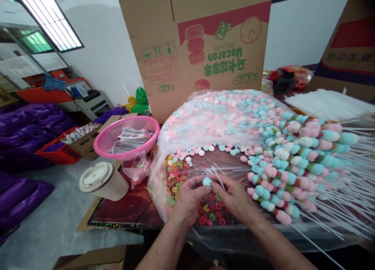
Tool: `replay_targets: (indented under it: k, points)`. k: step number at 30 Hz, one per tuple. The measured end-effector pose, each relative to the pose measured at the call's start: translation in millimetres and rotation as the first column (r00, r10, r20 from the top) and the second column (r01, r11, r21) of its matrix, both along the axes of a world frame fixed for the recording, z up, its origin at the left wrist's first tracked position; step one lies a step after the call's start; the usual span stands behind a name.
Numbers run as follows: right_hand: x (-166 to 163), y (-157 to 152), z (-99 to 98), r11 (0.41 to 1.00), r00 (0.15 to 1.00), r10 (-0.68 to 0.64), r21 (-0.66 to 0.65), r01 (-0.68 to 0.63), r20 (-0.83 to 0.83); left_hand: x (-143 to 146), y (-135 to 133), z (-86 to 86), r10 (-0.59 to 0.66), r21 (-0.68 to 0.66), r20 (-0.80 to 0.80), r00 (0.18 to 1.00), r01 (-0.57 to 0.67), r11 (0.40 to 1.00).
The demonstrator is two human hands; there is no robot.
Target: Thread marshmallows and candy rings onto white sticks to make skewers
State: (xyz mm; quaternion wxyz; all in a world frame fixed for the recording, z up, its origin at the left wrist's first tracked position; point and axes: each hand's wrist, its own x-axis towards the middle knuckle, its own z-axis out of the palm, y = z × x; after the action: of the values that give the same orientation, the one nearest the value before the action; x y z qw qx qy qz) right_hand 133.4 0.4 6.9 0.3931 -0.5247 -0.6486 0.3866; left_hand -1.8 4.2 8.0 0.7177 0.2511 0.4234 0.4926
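Just before the candy bag (205, 118), the left hand (189, 199) pinches a blue candy (206, 181) in its fingers. The right hand (234, 196) grips white sticks (218, 175), their lower ends hidden inside its closed fingers.

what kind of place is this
Probably a small candy workshop: the left hand holds a blue marshmallow, the right hand thin sticks, finished marshmallow skewers lie piled, and a Macaron carton stands behind.

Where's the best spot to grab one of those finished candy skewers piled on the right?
Pinch a finished skewer by its bare stick end, coming from the right. The candies sit packed at the left ends and look soft, while the plain stick ends fan out free on the right.
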Motion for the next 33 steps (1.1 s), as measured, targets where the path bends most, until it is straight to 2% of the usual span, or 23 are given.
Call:
replay_targets:
  k: [2,4,7,10,13,19,22,24,29,33]
  points:
    - [2.7,-9.2,1.6,1.000,0.994,-0.007,-0.001,0.008,0.110,-3.3,1.3,-2.0,0.042,-0.045,0.018,0.999,-0.041,0.998]
    - [6.8,-19.6,3.4,1.000,0.956,0.006,0.025,-0.014,0.293,-5.4,3.6,-3.4,0.069,-0.072,-0.003,0.998,-0.069,0.995]
    - [10.5,-31.0,6.2,0.997,0.822,0.070,-0.001,-0.084,0.565,-3.5,5.5,-5.0,0.105,-0.034,-0.111,0.988,-0.109,0.993]
    - [7.8,-34.2,9.9,0.997,0.664,0.071,-0.064,-0.034,0.744,1.8,3.8,-7.2,0.144,0.062,-0.235,0.961,-0.133,0.989]
    - [1.5,-33.6,14.2,0.999,0.558,0.052,-0.052,-0.015,0.829,5.0,0.0,-11.2,0.157,0.161,-0.342,0.927,-0.107,0.981]
    - [-15.6,-33.9,17.5,0.999,0.428,-0.035,0.036,0.006,0.903,8.9,-7.5,-27.9,0.232,0.308,-0.567,0.790,-0.058,0.950]
    - [-20.5,-32.4,14.1,0.997,0.405,-0.064,0.076,-0.012,0.912,8.6,-10.1,-32.9,0.268,0.382,-0.673,0.690,0.014,0.924]
    - [-19.2,-31.7,9.1,0.994,0.410,-0.088,0.108,-0.025,0.908,6.0,-10.1,-32.8,0.284,0.415,-0.696,0.659,0.046,0.909]
    - [-9.6,-35.4,-6.7,0.975,0.492,-0.188,0.220,-0.008,0.850,1.6,-5.9,-29.9,0.345,0.421,-0.614,0.710,-0.076,0.904]
    - [-15.4,-35.5,-9.9,0.989,0.494,-0.118,0.148,-0.020,0.861,11.0,-7.4,-34.2,0.297,0.278,-0.611,0.734,-0.152,0.949]
